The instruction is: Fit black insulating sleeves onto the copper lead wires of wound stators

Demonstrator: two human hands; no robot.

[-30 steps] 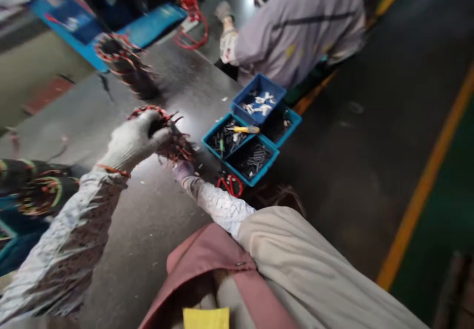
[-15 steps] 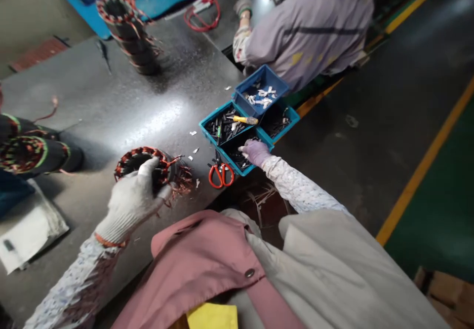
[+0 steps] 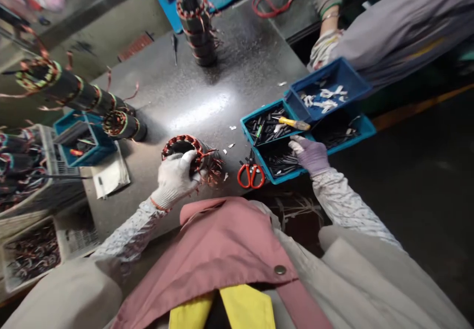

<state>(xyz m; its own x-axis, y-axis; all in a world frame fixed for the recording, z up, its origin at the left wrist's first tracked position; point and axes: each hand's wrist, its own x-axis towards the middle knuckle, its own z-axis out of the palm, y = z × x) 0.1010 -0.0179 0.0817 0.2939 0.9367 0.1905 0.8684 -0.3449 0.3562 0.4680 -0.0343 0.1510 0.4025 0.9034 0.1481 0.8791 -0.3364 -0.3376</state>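
One gloved left hand (image 3: 174,177) is bent round the near side of a copper-wound core (image 3: 205,159), with a finger reaching over the rim toward the hole; the grip looks firm. That core sits on the bench (image 3: 155,97) just in front of the wearer's pink apron (image 3: 229,240), its open end tipped up and loose wire ends sticking out on the right.

Off to the right, the right hand (image 3: 311,156), in a mauve glove, is over the teal bin (image 3: 287,177), its fingers loosely curled, tips at the edge of the near compartment of black pieces (image 3: 277,163). From here I can't tell whether they pinch anything.

A yellow-handled tool (image 3: 294,123) lies across the compartment behind. Beyond it is a blue bin (image 3: 322,113) of white bits, tilted. Red-handled scissors (image 3: 252,169) lie between the core and the teal bin, near a few white scraps (image 3: 231,145).

Farther back, a stack of cores (image 3: 200,35) stands upright. At the upper right, a co-worker's grey sleeve (image 3: 400,23) reaches beside the blue bin.
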